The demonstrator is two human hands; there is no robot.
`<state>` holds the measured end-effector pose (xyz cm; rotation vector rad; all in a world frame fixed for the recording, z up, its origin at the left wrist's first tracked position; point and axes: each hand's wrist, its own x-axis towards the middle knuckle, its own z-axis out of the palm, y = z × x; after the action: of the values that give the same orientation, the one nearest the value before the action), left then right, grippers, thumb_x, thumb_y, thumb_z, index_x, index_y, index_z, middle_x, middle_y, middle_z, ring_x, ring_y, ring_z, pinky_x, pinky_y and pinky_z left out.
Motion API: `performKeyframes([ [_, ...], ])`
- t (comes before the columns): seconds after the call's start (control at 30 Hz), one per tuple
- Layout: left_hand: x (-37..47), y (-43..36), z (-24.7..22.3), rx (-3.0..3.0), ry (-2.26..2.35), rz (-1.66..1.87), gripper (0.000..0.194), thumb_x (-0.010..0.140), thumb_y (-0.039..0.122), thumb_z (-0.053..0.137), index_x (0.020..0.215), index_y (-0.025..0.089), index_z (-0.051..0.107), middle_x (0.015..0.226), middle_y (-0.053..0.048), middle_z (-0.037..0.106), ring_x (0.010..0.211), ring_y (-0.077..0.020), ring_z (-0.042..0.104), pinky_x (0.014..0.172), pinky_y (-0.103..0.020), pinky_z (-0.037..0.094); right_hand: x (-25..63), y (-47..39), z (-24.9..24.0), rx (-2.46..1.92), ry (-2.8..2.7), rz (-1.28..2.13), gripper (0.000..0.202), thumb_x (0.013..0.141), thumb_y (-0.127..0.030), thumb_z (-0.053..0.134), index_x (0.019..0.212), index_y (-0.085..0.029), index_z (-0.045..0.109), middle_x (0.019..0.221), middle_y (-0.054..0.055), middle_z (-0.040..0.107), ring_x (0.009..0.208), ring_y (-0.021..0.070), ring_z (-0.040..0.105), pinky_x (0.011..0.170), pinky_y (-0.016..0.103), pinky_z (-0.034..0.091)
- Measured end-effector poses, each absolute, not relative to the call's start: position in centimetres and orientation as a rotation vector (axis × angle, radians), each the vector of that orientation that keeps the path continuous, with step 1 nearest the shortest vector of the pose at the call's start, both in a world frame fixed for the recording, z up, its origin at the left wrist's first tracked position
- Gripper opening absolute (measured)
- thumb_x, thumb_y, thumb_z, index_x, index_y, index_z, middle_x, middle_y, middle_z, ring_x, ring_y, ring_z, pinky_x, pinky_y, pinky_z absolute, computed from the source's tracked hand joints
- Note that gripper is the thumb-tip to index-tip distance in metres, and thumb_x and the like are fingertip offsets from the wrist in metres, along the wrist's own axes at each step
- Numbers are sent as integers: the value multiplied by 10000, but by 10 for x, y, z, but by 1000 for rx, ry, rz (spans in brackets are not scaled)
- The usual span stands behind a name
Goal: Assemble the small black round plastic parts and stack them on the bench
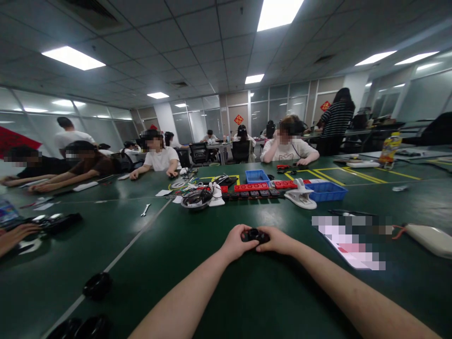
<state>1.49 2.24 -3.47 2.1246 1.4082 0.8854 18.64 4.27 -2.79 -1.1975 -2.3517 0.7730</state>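
Between my two hands is a small black round part [254, 234] with a ring-shaped opening on top, held just over the green table [197, 235]. My left hand [237, 243] grips its left side, thumb in front and fingers curled behind. From the right, my right hand [277, 241] closes on the same part with its thumb near the front. The fingers cover much of it, so its exact kind cannot be made out. Similar-looking black round parts lie at the lower left, one alone [98, 286] and others [92, 326] at the bottom edge.
Mid-table stand a blue tray [326, 192], a smaller blue tray [257, 176], red blocks [251, 187], a white clamp [302, 195] and tangled cables [196, 197]. A wrench [145, 210] lies left; a phone-like slab [348, 245] and power bank [429, 240] lie right. Co-workers sit around.
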Motion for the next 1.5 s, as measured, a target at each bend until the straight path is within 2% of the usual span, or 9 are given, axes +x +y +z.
performKeyframes([
  [0.1, 9, 25, -35, 2139, 1267, 859, 355, 610, 305, 637, 927, 174, 548, 868, -19, 520, 721, -128, 486, 639, -228, 410, 192, 46, -34, -1093, -2290, 1008, 449, 578, -265, 650, 1001, -159, 542, 885, 16, 601, 794, 169, 547, 697, 263, 409],
  [0.3, 8, 29, -36, 2171, 1229, 862, 339, 624, 317, 625, 920, 176, 542, 882, -21, 518, 785, -146, 493, 687, -246, 403, 188, 48, -45, -1170, -2282, 894, 388, 563, -260, 661, 928, -163, 571, 857, 9, 591, 788, 176, 534, 690, 268, 396],
  [0.47, 6, 28, -35, 2204, 1152, 880, 416, 624, 382, 625, 974, 181, 524, 937, -36, 520, 848, -159, 491, 714, -247, 401, 188, 50, -49, -1171, -2303, 865, 365, 580, -284, 651, 913, -161, 565, 822, 7, 583, 754, 169, 530, 655, 259, 394],
  [0.6, 6, 26, -32, 2223, 1099, 891, 388, 668, 341, 598, 1021, 202, 518, 965, -30, 536, 891, -163, 490, 747, -252, 392, 188, 49, -47, -1159, -2309, 849, 380, 584, -276, 649, 936, -165, 559, 848, 14, 579, 768, 168, 524, 673, 263, 389],
  [0.9, 6, 31, -36, 2113, 1128, 858, 377, 643, 327, 623, 988, 193, 551, 907, -28, 541, 807, -154, 501, 693, -246, 400, 191, 49, -43, -1058, -2269, 1087, 326, 608, -260, 627, 908, -153, 559, 816, 14, 583, 730, 166, 532, 651, 267, 408],
  [1.23, 6, 32, -44, 2076, 1152, 891, 393, 627, 331, 637, 986, 194, 553, 846, -17, 514, 710, -129, 477, 629, -229, 391, 190, 50, -47, -1053, -2236, 1086, 337, 605, -258, 637, 918, -160, 562, 830, 13, 582, 756, 173, 526, 674, 272, 399],
  [1.5, 12, 31, -45, 1991, 1211, 913, 401, 592, 329, 657, 953, 179, 564, 747, 9, 477, 565, -78, 408, 518, -190, 347, 189, 50, -47, -1184, -2225, 973, 279, 549, -279, 669, 763, -157, 539, 651, -30, 508, 603, 123, 465, 511, 212, 332],
])
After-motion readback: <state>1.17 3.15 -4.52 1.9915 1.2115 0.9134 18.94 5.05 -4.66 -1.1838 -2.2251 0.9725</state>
